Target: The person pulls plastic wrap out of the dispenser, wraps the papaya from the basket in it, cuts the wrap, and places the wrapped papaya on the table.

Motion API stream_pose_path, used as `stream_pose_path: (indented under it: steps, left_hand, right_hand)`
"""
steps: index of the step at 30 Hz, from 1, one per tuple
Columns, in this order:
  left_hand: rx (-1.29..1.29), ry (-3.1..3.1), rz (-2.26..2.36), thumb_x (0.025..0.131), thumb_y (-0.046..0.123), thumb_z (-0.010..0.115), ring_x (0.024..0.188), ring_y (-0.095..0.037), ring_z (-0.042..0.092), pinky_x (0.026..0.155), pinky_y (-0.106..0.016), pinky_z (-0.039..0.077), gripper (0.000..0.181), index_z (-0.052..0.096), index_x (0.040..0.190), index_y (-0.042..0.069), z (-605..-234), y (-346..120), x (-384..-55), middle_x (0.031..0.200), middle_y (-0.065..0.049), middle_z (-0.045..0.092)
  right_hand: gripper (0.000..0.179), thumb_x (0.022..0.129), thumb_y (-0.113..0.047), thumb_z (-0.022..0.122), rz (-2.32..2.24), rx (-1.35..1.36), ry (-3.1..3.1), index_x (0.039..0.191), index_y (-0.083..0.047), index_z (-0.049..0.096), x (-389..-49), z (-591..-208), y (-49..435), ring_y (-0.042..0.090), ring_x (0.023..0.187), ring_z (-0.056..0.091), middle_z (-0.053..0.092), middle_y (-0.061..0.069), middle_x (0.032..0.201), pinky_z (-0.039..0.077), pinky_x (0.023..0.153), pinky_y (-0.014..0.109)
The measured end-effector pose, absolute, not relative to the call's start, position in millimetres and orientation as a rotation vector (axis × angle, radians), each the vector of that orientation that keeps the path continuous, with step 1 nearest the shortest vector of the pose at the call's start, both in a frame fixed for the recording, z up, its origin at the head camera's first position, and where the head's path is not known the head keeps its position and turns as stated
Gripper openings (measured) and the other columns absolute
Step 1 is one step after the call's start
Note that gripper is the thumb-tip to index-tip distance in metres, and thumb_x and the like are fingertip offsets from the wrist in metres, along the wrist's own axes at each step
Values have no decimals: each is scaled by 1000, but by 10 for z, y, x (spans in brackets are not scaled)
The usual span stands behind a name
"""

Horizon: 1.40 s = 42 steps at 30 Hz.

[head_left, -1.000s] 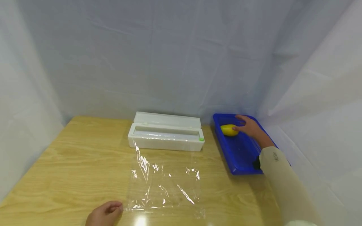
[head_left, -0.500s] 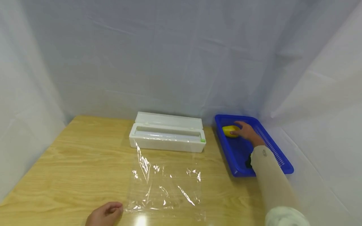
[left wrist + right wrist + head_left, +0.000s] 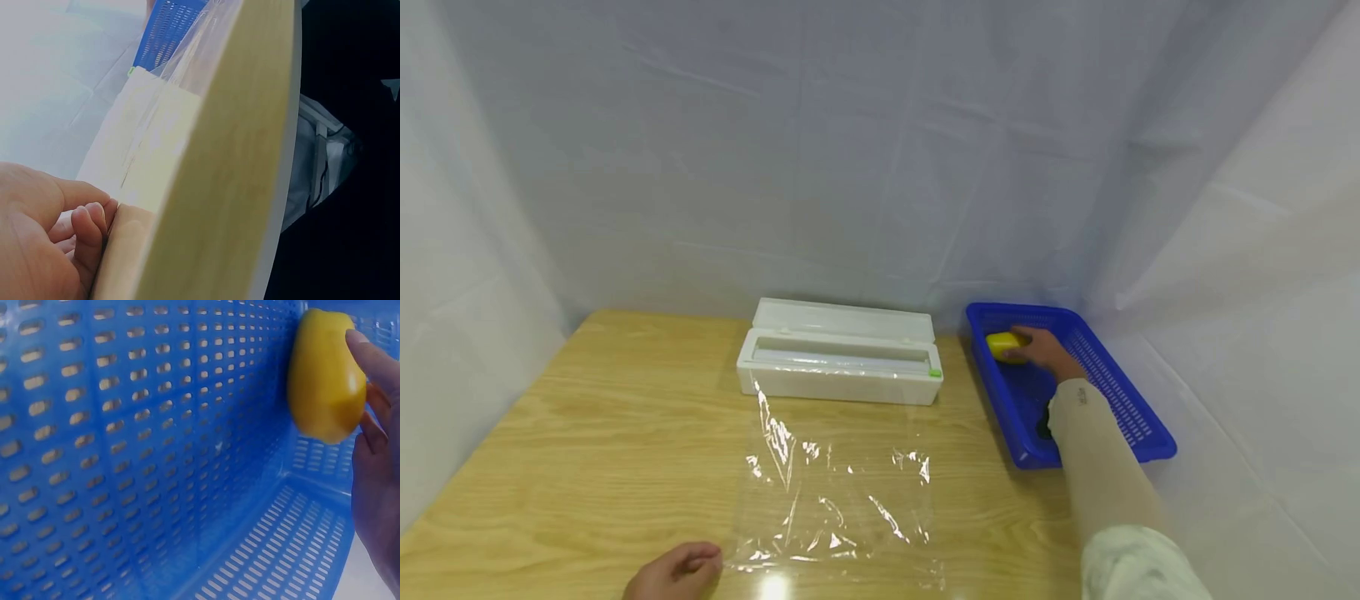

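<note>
Since a second ago my right hand (image 3: 1036, 350) has sunk lower into the blue basket (image 3: 1120, 400), and my fingers have closed further round the yellow fruit (image 3: 1002, 344), which has barely shifted from the basket's far left corner. My left hand (image 3: 673, 573) has stayed put, well to the left of the basket at the table's (image 3: 625, 417) near edge, beside the near left corner of the cling film sheet (image 3: 838, 492). Its fingers are curled under and hold nothing.

The fruit is smooth, glossy and evenly yellow, an elongated rounded shape; from the wrist it looks like a small pepper, though I cannot tell for sure. It sits against the basket's perforated wall, my fingers wrapped over its right side.

Left of the basket stands the white film dispenser (image 3: 838, 362), lid open, and the film lies crinkled in front of it.
</note>
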<state>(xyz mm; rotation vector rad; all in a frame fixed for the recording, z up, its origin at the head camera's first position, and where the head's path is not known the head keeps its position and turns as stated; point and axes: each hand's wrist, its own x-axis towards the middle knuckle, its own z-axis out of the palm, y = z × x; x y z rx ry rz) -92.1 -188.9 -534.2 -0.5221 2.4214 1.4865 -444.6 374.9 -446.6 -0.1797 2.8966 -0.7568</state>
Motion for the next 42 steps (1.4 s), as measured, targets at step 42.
stream_pose_path:
  steps: [42]
  left_hand:
    - [-583, 2401, 1471, 86, 42, 77, 82, -11, 63, 68, -27, 46, 42, 74, 112, 9, -5287, -1764, -877, 96, 1, 75]
  right_hand:
    - [73, 97, -40, 68, -722, -136, 3039, 150, 2, 42, -4381, -4524, 3816, 46, 136, 43, 45, 29, 150, 35, 113, 59]
